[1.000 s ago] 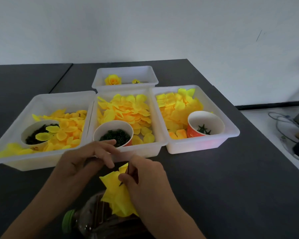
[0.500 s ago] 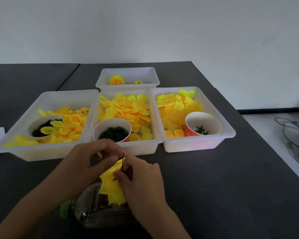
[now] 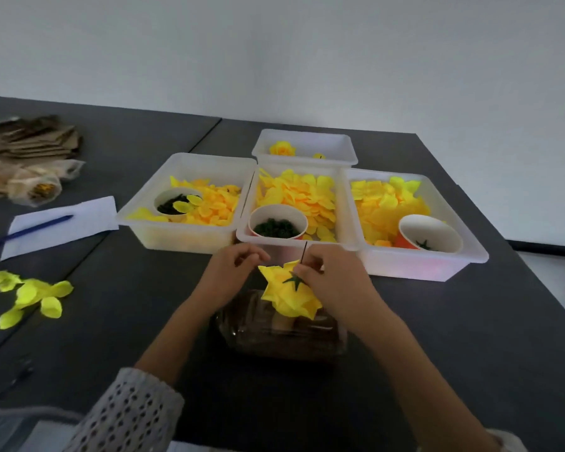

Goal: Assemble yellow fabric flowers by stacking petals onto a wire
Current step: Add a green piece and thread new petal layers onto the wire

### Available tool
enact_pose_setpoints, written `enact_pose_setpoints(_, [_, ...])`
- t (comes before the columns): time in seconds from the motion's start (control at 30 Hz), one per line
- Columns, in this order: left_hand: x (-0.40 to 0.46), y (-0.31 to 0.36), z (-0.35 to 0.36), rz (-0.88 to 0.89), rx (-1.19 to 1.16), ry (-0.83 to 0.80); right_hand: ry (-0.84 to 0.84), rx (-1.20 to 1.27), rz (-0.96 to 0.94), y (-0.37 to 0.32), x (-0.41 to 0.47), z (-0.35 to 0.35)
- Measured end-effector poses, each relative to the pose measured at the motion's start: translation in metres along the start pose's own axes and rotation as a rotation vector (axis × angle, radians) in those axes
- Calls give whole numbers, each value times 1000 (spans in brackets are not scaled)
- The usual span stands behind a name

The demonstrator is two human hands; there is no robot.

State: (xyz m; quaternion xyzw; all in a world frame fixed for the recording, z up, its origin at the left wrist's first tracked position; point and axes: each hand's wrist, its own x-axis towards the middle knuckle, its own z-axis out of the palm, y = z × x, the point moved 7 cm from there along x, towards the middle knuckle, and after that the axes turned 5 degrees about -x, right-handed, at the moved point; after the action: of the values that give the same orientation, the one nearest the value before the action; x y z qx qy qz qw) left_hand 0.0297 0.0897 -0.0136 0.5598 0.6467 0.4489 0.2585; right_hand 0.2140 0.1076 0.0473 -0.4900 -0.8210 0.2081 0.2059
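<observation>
Flower: head view, a yellow fabric flower [image 3: 289, 296] sits at lower centre of the frame, above a clear plastic bottle [image 3: 274, 331] lying on the dark tabletop [image 3: 437, 337].
Wire: a thin dark wire [image 3: 304, 252] rises straight up out of the flower, its tip in front of the middle tray.
Calyx: a green star-shaped calyx [image 3: 295, 281] lies on top of the petals, at the base of the wire.
Step in hand: judging by the calyx already on the stack, the petals look stacked and the green piece is being seated down the wire.
Next move: likely calls for pressing the calyx snug against the petals while the wire is kept upright.
Right hand: the right hand [image 3: 333, 275] has its fingers closed together, pinching the wire just above the calyx.
Left hand: the left hand [image 3: 232, 272] is just left of the flower, fingers curled with tips drawn together; whether they pinch a petal edge I cannot tell.
Supplies: three white trays [image 3: 183, 236] of yellow petals with paper cups [image 3: 278, 223] across the middle of the frame; a smaller tray [image 3: 304, 145] behind holds a finished flower.
Loose petals: a few [image 3: 33, 295] lie at the left edge.
</observation>
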Motion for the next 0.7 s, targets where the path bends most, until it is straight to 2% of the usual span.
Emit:
enact_pose_setpoints(0.23, [2,-9,13,26,-92,-57,-114,-9,-89,-11,8,-1])
enact_pose_setpoints(0.33, [2,-12,19,19,-87,-101,-115,-35,-107,-13,9,2])
enact_pose_setpoints(0.5, [-6,-6,15,52,-235,-104,-105,-18,-114,-13,8,3])
enact_pose_setpoints(0.7, [-14,35,0,220,-491,-124,-18,46,-137,-28,15,-36])
